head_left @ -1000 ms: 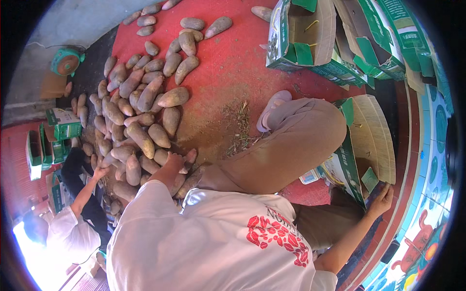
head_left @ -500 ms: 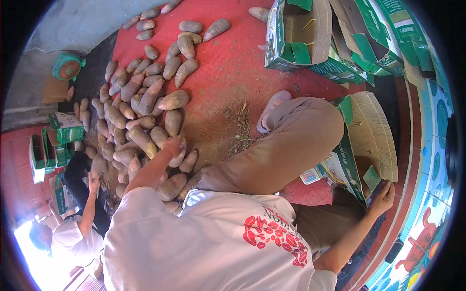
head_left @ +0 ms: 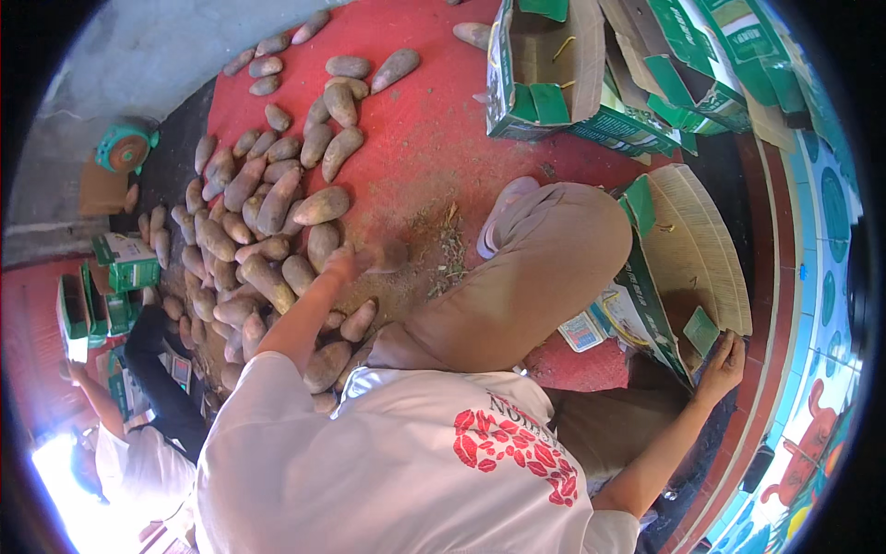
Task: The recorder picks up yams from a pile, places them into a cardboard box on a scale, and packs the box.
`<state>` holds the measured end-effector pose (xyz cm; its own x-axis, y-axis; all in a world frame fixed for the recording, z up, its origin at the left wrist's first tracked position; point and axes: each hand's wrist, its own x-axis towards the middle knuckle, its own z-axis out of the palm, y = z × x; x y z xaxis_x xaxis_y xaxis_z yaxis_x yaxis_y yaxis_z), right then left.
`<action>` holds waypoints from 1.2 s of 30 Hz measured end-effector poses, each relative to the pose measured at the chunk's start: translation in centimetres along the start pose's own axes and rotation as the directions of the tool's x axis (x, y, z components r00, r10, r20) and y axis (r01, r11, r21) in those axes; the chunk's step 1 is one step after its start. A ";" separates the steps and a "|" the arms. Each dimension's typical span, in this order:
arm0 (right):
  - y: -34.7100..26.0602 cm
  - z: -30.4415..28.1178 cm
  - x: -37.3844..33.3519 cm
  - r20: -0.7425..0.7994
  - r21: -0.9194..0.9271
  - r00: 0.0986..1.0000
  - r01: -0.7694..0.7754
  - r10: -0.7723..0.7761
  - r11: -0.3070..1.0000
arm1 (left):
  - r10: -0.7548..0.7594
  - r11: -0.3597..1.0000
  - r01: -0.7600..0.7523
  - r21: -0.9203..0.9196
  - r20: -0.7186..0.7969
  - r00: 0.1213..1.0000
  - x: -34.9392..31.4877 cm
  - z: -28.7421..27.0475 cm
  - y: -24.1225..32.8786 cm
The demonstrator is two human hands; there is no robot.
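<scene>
My left hand [head_left: 343, 266] is closed on a sweet potato [head_left: 389, 256], blurred by motion, just off the right edge of the heap. The many brownish-pink sweet potatoes [head_left: 269, 282] lie piled on the left of the red floor covering. At the right, my right hand [head_left: 723, 367] grips the near edge of an open green-and-white cardboard box [head_left: 692, 254], beside its small green flap. My bent leg [head_left: 554, 268] lies between the heap and this box.
More open green cartons [head_left: 544, 103] stand at the upper right. Dry plant scraps [head_left: 449, 245] lie by my shoe. A white keypad panel [head_left: 583, 331] sits beside the box. At the left another person [head_left: 143, 452] works near green boxes [head_left: 127, 263]; a green fan [head_left: 127, 148] stands behind.
My left hand has lifted a sweet potato from the heap and moved it right. My right hand stays on the box. The other person's arm has swung from the heap toward the green boxes.
</scene>
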<state>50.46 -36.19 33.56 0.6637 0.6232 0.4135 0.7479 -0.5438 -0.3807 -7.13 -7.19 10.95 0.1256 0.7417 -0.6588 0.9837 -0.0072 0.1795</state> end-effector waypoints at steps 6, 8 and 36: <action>-2.1 1.8 1.1 -0.034 0.103 0.999 0.019 -0.016 0.994 | 0.162 0.931 -0.203 0.305 0.156 0.974 5.1 9.8 -7.7; -1.0 -1.0 -0.4 -0.060 0.054 0.997 -0.045 0.048 0.998 | -0.105 0.933 0.069 0.352 0.084 0.991 1.2 5.3 3.0; -4.7 -2.0 -1.5 0.521 0.218 0.830 0.097 -0.200 0.971 | 0.649 0.477 -0.729 -0.491 -0.363 0.669 -17.2 -19.1 33.4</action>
<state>46.00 -35.68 36.34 0.3949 0.9187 -0.0116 0.7879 -0.3451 -0.5101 21.08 -7.36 42.26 0.6756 0.7349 -0.0585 0.3144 -0.2154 0.9245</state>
